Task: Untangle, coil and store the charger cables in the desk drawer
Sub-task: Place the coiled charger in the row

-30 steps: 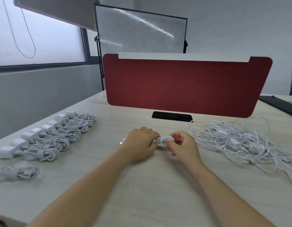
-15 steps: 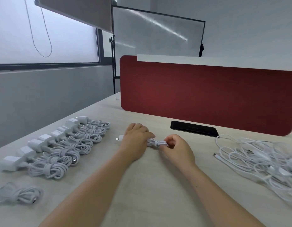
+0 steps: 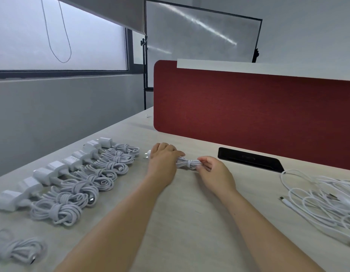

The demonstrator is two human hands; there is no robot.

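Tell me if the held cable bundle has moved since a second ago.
Yes. The bundle shifted left: from in front of the black slot to left of it, nearer the coiled row.

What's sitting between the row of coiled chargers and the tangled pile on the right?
In the head view, only the left hand and right hand gripping one wrapped cable bundle; otherwise bare desk.
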